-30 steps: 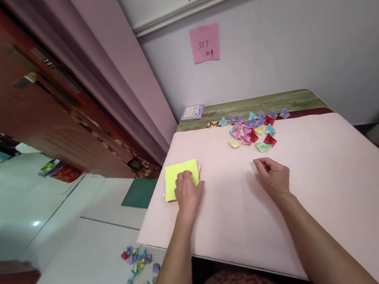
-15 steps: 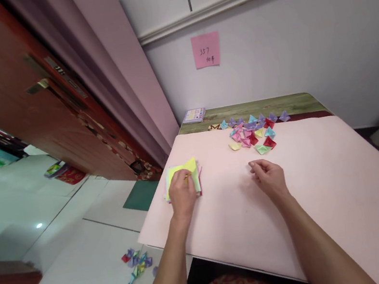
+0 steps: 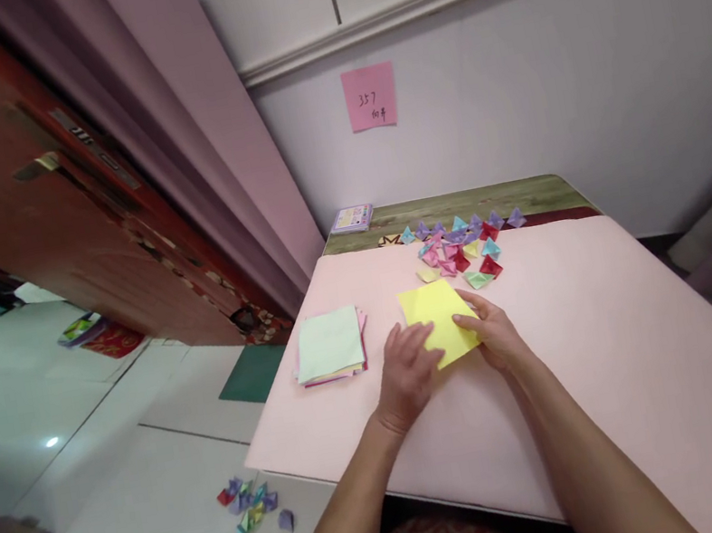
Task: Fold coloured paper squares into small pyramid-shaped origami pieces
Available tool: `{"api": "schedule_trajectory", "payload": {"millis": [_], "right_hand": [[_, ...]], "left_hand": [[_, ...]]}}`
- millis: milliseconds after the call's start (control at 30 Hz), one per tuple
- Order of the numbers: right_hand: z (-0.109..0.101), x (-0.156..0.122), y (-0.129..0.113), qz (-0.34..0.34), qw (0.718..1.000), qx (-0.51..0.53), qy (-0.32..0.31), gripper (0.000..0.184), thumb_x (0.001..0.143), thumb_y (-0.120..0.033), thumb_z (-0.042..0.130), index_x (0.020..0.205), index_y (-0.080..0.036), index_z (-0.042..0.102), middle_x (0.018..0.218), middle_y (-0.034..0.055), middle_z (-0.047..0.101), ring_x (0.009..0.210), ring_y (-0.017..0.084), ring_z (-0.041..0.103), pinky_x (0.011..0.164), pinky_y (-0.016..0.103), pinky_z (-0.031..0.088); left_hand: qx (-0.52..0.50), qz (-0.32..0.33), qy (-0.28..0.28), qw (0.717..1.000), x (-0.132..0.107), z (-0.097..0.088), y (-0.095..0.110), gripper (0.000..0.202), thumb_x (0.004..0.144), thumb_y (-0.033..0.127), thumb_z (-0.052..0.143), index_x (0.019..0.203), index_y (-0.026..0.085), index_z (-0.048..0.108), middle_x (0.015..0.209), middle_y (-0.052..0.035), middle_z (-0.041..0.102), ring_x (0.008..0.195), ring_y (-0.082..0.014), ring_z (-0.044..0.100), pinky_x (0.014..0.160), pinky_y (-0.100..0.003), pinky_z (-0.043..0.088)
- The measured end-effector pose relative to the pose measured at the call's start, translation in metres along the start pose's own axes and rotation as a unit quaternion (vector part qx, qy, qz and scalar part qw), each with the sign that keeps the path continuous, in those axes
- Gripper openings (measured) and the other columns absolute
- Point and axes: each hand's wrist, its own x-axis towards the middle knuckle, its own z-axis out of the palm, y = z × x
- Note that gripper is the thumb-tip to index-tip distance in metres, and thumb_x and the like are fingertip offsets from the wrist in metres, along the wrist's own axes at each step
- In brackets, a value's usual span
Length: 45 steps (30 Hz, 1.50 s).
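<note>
A square sheet of yellow paper (image 3: 441, 311) is held above the pink-covered table (image 3: 595, 371). My right hand (image 3: 497, 329) pinches its right edge, thumb on top and fingers underneath. My left hand (image 3: 409, 372) is at the sheet's lower left, fingers apart and slightly blurred, over or against its surface; whether it touches I cannot tell. To the left lies a stack of square paper sheets (image 3: 328, 345), pale green on top with pink and yellow edges below. Beyond my hands, several small folded paper pieces (image 3: 447, 267) in pink, red, blue, purple, yellow and green lie grouped.
A small stack of printed cards (image 3: 351, 219) sits at the table's back left corner. More folded papers (image 3: 252, 514) are scattered on the floor at left. A pink note (image 3: 371, 96) is on the wall. A wooden door (image 3: 126, 178) and a curtain (image 3: 222, 134) stand left.
The yellow sheet has come off the stack and moved right, to between my hands. My left hand moved right with it, and my right hand now grips its edge. The view shifted slightly.
</note>
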Motion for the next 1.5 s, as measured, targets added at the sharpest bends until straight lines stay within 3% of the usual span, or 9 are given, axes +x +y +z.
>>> {"api": "schedule_trajectory", "payload": {"millis": [67, 167, 233, 300, 500, 700, 1133, 1367, 1500], "right_hand": [[0.000, 0.003, 0.003, -0.038, 0.999, 0.014, 0.023, 0.081, 0.063, -0.034, 0.085, 0.136, -0.021, 0.053, 0.113, 0.0105, 0.072, 0.087, 0.028, 0.072, 0.075, 0.040, 0.059], [0.001, 0.004, 0.005, -0.071, 0.997, 0.019, 0.030, 0.079, 0.066, -0.035, 0.084, 0.137, -0.024, 0.052, 0.119, 0.0101, 0.070, 0.095, 0.030, 0.071, 0.078, 0.042, 0.059], [0.003, 0.003, 0.007, -0.079, 0.996, 0.009, 0.032, 0.076, 0.066, -0.036, 0.084, 0.135, -0.024, 0.055, 0.119, 0.0101, 0.071, 0.096, 0.030, 0.071, 0.078, 0.042, 0.059], [0.003, 0.002, 0.008, -0.085, 0.996, -0.002, 0.032, 0.070, 0.067, -0.037, 0.084, 0.131, -0.023, 0.058, 0.117, 0.0098, 0.071, 0.096, 0.030, 0.071, 0.078, 0.042, 0.059], [0.001, -0.003, 0.006, -0.066, 0.997, -0.025, 0.024, 0.043, 0.074, -0.045, 0.077, 0.108, -0.020, 0.071, 0.095, 0.0079, 0.077, 0.079, 0.028, 0.073, 0.067, 0.039, 0.060], [-0.004, -0.002, 0.005, -0.048, 0.995, -0.067, 0.060, 0.040, 0.071, -0.050, 0.079, 0.095, -0.018, 0.072, 0.076, 0.0060, 0.076, 0.064, 0.026, 0.071, 0.055, 0.034, 0.057], [-0.007, -0.001, 0.001, 0.024, 1.000, -0.011, 0.004, 0.019, 0.067, -0.025, 0.074, 0.086, -0.020, 0.075, 0.068, 0.0002, 0.072, 0.055, 0.014, 0.062, 0.051, 0.023, 0.048], [-0.004, -0.002, -0.001, -0.005, 0.998, 0.002, -0.060, 0.033, 0.066, -0.022, 0.074, 0.099, -0.023, 0.075, 0.095, 0.0033, 0.075, 0.083, 0.019, 0.068, 0.076, 0.031, 0.056], [0.000, -0.001, 0.005, -0.045, 0.999, -0.024, 0.003, 0.039, 0.063, -0.030, 0.085, 0.099, -0.021, 0.075, 0.092, 0.0043, 0.075, 0.080, 0.018, 0.068, 0.078, 0.033, 0.057]], "left_hand": [[-0.086, -0.151, 0.101, 0.980, 0.001, 0.008, -0.004, 0.028, 0.094, 0.028, 0.052, 0.120, 0.023, 0.060, 0.141, -0.0131, 0.054, 0.134, -0.0246, 0.048, 0.113, -0.050, 0.034], [-0.312, -0.350, 0.161, 0.869, 0.008, 0.022, -0.007, 0.046, 0.094, 0.045, 0.051, 0.131, 0.019, 0.050, 0.137, -0.0178, 0.056, 0.122, -0.0276, 0.059, 0.100, -0.045, 0.048], [-0.430, -0.408, 0.146, 0.792, 0.014, 0.030, -0.010, 0.051, 0.090, 0.051, 0.056, 0.129, 0.018, 0.051, 0.125, -0.0173, 0.065, 0.111, -0.0283, 0.065, 0.093, -0.044, 0.053], [-0.484, -0.415, 0.138, 0.758, 0.017, 0.038, -0.013, 0.055, 0.081, 0.048, 0.070, 0.122, 0.016, 0.055, 0.114, -0.0161, 0.070, 0.103, -0.0285, 0.068, 0.088, -0.043, 0.054], [-0.482, -0.409, 0.171, 0.756, 0.015, 0.047, -0.026, 0.043, 0.068, 0.039, 0.082, 0.099, 0.013, 0.067, 0.095, -0.0123, 0.075, 0.088, -0.0264, 0.072, 0.081, -0.040, 0.056], [-0.519, -0.406, 0.175, 0.732, 0.011, 0.045, -0.032, 0.036, 0.069, 0.039, 0.080, 0.092, 0.013, 0.068, 0.089, -0.0104, 0.076, 0.082, -0.0241, 0.072, 0.075, -0.036, 0.056], [-0.531, -0.450, 0.232, 0.680, 0.012, 0.033, -0.041, 0.016, 0.063, 0.022, 0.071, 0.077, 0.015, 0.069, 0.067, -0.0008, 0.067, 0.059, -0.0132, 0.061, 0.055, -0.022, 0.046], [-0.581, -0.453, 0.212, 0.642, 0.011, 0.027, -0.042, 0.025, 0.065, 0.031, 0.064, 0.084, 0.015, 0.068, 0.070, -0.0054, 0.068, 0.055, -0.0165, 0.063, 0.047, -0.025, 0.047], [-0.578, -0.445, 0.174, 0.662, 0.013, 0.028, -0.041, 0.032, 0.066, 0.029, 0.066, 0.094, 0.014, 0.064, 0.068, -0.0054, 0.070, 0.049, -0.0156, 0.062, 0.043, -0.023, 0.046]]}}
